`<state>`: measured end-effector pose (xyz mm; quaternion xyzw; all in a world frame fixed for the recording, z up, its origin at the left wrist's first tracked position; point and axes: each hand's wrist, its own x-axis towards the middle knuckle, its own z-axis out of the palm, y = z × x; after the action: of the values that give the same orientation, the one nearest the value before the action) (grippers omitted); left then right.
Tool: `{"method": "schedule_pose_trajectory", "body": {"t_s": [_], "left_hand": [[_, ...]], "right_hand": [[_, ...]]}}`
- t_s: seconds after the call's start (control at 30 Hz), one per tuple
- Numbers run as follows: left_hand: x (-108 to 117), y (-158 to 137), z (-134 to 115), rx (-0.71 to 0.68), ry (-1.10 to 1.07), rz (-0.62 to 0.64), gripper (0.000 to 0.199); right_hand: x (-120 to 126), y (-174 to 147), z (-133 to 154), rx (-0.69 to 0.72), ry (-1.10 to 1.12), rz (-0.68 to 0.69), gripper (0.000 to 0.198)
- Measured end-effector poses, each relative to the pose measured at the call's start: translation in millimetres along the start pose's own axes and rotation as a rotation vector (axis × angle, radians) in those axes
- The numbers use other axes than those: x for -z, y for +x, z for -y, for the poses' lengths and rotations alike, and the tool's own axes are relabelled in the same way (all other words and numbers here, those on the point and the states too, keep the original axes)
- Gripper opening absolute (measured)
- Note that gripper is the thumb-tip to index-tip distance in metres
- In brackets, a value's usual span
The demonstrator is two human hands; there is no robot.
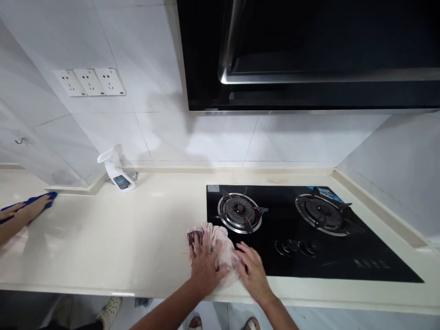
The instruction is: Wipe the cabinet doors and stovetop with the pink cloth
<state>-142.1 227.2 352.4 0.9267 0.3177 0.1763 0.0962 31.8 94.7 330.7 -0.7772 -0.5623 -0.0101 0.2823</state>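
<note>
A crumpled pale pink cloth (220,236) with a dark purple patch lies on the cream countertop, against the front left part of the black gas hob (254,256). My left hand (205,267) rests flat on the cloth, fingers spread. At the cloth's right edge is my right hand (253,273), its fingers apart and slightly bent, over the hob's front left corner. Whether its fingertips press on cloth or glass is hard to make out. Part of the cloth between the hands is blurred.
A white spray bottle (118,172) leans by the wall, left of the hob. At far left, another person's hands (29,211) press a blue cloth (48,199) on the counter. A black range hood (292,96) hangs above. Two burners (239,212) have metal pan supports.
</note>
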Motion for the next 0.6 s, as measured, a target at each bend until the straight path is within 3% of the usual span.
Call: {"method": "schedule_pose_trajectory", "body": {"t_s": [0.07, 0.17, 0.23, 0.33, 0.47, 0.6], "left_hand": [[-5.0, 1.8, -17.0, 0.026, -0.024, 0.036, 0.080], [-8.1, 9.5, -29.5, 0.029, -0.075, 0.100, 0.077], [-6.4, 16.0, -22.0, 0.007, -0.082, 0.101, 0.060], [0.2, 33.4, 10.2, 0.004, -0.039, 0.033, 0.036], [4.7, 87.9, 54.5, 0.043, 0.024, 0.016, 0.033], [-8.0, 164.6, 62.0, 0.092, 0.021, 0.080, 0.049]], "right_hand": [[5.0, -10.4, -27.2, -0.122, -0.120, -0.118, 0.049], [-2.4, -14.2, -47.7, -0.253, -0.300, -0.177, 0.067], [-10.9, -10.6, -47.2, -0.292, -0.378, -0.188, 0.072], [-17.7, -5.1, -37.2, -0.316, -0.437, -0.196, 0.072], [-13.8, -3.8, -30.0, -0.320, -0.449, -0.179, 0.071], [-10.2, -5.2, -31.8, -0.294, -0.457, -0.209, 0.066]]}}
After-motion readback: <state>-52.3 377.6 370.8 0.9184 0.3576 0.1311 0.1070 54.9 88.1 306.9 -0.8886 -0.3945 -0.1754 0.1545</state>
